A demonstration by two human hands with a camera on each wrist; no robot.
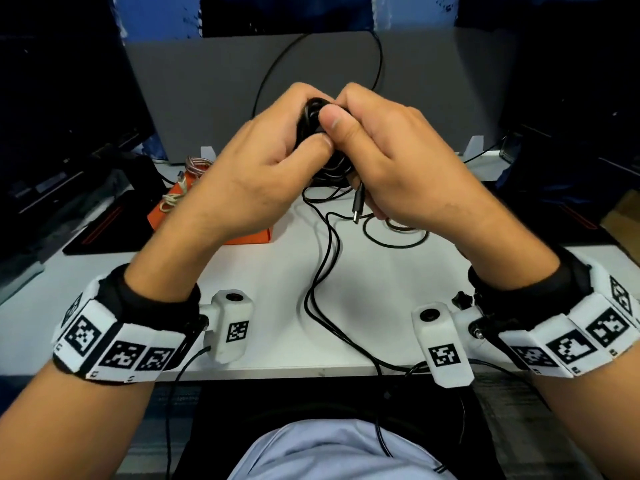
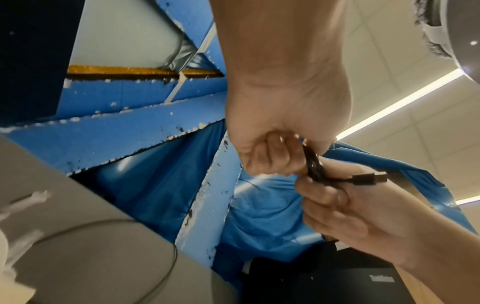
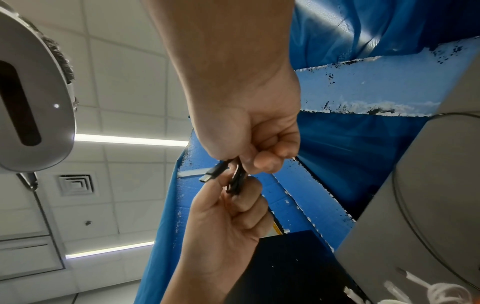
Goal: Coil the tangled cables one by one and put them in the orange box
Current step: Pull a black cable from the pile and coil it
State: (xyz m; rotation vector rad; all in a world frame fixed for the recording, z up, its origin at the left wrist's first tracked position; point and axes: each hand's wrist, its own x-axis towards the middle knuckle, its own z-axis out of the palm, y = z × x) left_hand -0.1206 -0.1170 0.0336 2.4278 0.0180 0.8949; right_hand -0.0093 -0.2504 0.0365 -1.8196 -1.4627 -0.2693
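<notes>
Both hands are raised above the table and meet around a coiled black cable [image 1: 313,114]. My left hand [image 1: 256,161] grips the coil from the left with curled fingers. My right hand [image 1: 391,147] pinches it from the right, thumb on top. The cable's plug [image 1: 357,202] hangs down below the right palm; the plug [image 2: 367,178] juts sideways between the two hands in the left wrist view, and the plug [image 3: 211,173] shows likewise in the right wrist view. More black cable [image 1: 320,268] trails loose on the white table. The orange box [image 1: 162,211] sits behind my left hand, mostly hidden.
A braided cable [image 1: 195,166] and a pale cable [image 1: 172,199] lie on the orange box. A grey panel [image 1: 214,84] stands at the table's back with a thin black wire looped over it. Dark equipment [image 1: 55,140] lies on the left. A dark cable loop [image 1: 394,239] rests under my right hand.
</notes>
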